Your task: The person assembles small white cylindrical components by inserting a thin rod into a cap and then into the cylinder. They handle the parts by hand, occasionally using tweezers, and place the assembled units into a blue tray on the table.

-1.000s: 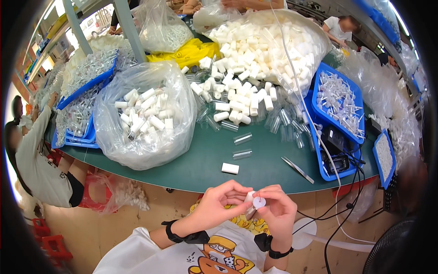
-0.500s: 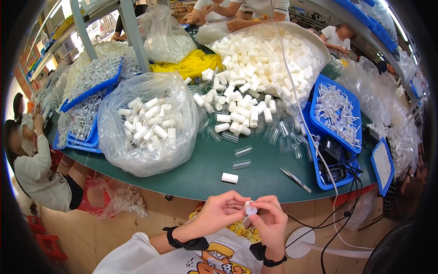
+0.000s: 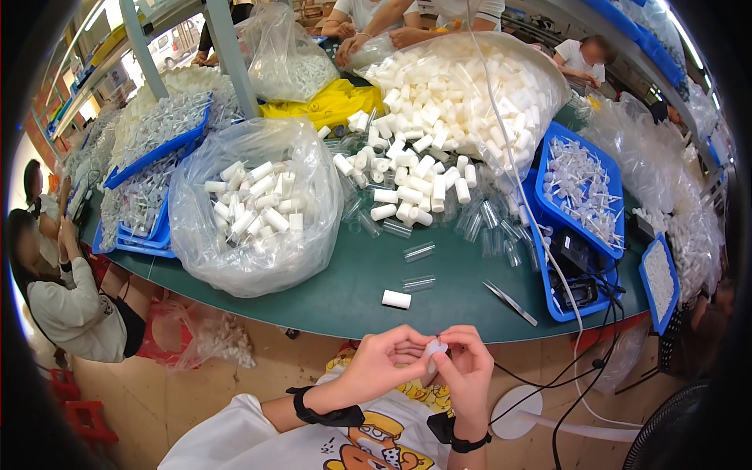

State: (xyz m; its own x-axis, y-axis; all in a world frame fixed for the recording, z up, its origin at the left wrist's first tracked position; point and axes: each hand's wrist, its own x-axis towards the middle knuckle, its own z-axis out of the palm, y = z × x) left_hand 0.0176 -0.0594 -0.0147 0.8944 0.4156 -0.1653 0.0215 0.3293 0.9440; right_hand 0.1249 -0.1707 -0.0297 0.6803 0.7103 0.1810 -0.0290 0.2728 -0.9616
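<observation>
Just off the table's near edge, my left hand [image 3: 389, 358] and my right hand [image 3: 467, 370] come together, fingers pinched round a small white plastic part with a round disc [image 3: 435, 347]. My fingertips cover most of it, so its exact kind is unclear. On the green table beyond my hands lies a single white cylinder [image 3: 396, 298] on its side. Two short clear tubes, one of them a clear tube [image 3: 418, 283], rest behind it. Metal tweezers [image 3: 510, 303] lie to the right, apart from my hands.
A clear bag [image 3: 254, 270] of white cylinders stands at left, beside a larger spilling pile [image 3: 454, 94]. Blue trays [image 3: 619, 227] of small white parts sit at right. A white cable [image 3: 523, 205] crosses the view. Co-workers sit across and at left; a yellow bag [image 3: 325, 106] lies behind.
My pinched fingers have shifted slightly and the white part has turned, so its disc shows less squarely. Across the table, a co-worker's hands have moved.
</observation>
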